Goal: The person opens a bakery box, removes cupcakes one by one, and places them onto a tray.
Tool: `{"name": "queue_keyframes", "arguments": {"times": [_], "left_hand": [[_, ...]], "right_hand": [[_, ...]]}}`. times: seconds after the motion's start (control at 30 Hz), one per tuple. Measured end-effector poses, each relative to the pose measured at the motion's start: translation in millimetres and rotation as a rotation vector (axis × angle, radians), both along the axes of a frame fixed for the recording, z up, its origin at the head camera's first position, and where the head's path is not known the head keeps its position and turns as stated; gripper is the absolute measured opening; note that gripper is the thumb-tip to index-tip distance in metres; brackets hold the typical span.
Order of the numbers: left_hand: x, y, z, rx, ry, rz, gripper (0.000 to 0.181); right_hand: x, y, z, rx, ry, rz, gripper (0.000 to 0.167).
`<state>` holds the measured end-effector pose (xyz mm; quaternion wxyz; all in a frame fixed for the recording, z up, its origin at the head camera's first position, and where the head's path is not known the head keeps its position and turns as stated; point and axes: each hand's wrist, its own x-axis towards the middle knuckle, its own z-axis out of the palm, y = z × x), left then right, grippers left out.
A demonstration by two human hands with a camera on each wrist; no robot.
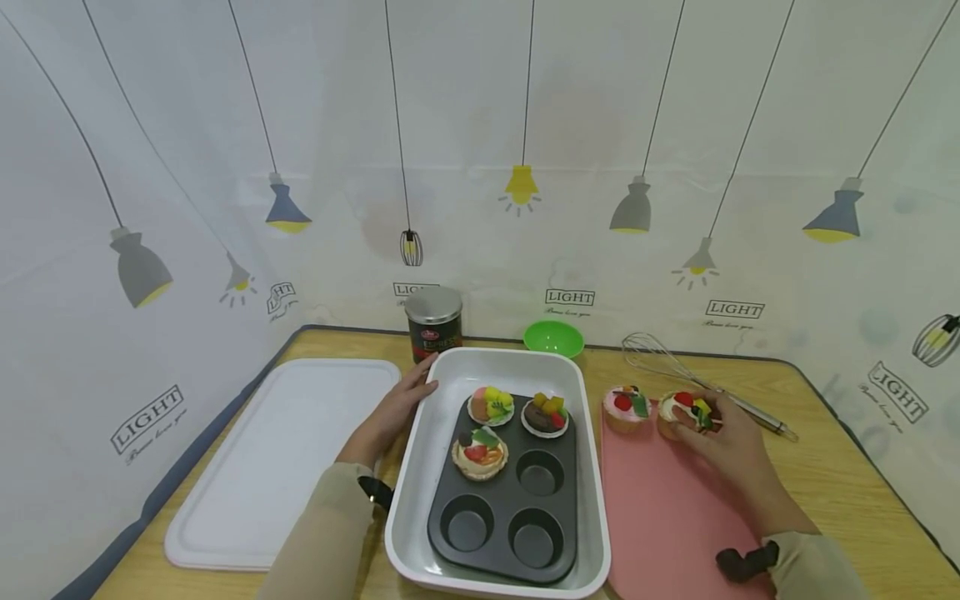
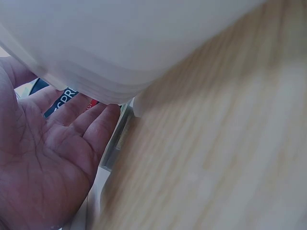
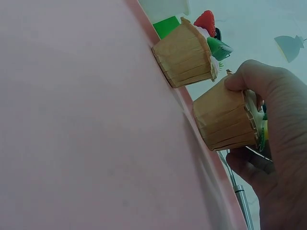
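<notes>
A: ok which way is that cupcake (image 1: 675,407) facing?

B: Base down, toppings up, axis pretty much vertical. It's at the far end of the pink board (image 1: 667,508), beside the pink-frosted cupcake (image 1: 625,408). Can't tell if it's lifted tho.

A: and the hands?

B: Right hand (image 1: 735,458) has it pinched, thumb against fingers, hiding some topping. Left hand (image 1: 397,412) has nearly straight fingers against the white tray (image 1: 517,371). Board's near end is cut off btw.
</notes>
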<state>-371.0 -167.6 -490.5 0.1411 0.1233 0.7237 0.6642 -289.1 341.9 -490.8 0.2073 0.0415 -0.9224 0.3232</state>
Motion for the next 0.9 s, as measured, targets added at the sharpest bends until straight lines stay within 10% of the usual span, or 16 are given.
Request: {"name": "queue_keyframes", "arguments": {"times": [0.9], "left_hand": [[-0.9, 0.2, -0.9, -0.019, 0.009, 0.008, 0.063]], "right_hand": [[-3.1, 1.4, -5.9, 0.040, 0.015, 0.046, 0.060]]}}
